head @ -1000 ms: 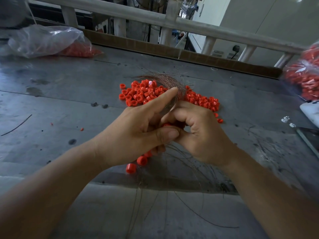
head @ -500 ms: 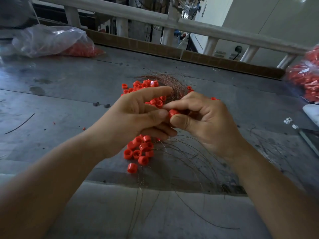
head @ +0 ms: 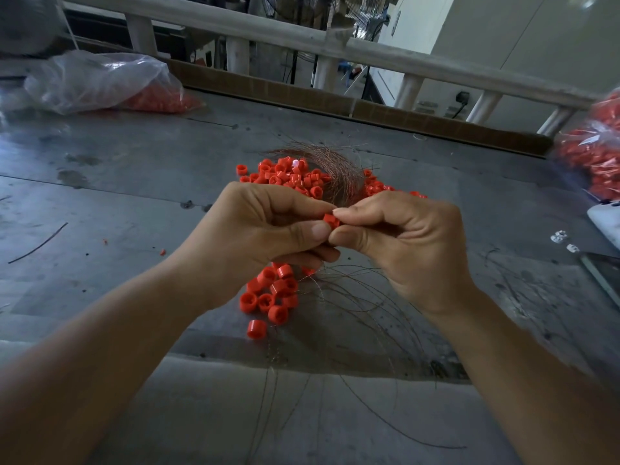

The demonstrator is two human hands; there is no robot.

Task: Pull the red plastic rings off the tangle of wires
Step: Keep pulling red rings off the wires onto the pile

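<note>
Both hands are together, raised over the counter (head: 134,203) on the near side of the wire tangle (head: 340,176). My right hand (head: 406,243) pinches one red ring (head: 331,220) between thumb and forefinger. My left hand (head: 265,229) is curled, its thumb and fingertip butted against the same ring. It probably grips the wires running through the ring, but the strand is hidden between my fingers, so I can't confirm that.

A bunch of strung rings (head: 271,293) sits nearer me than the tangle, under my left hand. A loose pile (head: 285,174) lies right against the tangle's left side, with more on its right. Bags of rings sit far left (head: 100,82) and far right (head: 593,156) of the tangle.

Handling, my guess:
- **Ring:** tiny, light, hard and smooth, so it slips easily. Pinch it across the outer wall, not the open ends.
- **Wire:** thin and springy, so it will bend or whip. Hold it tight up against the ring and pull straight along the wire. Pulling at an angle would likely snag it.

Many rings are not yet off.
</note>
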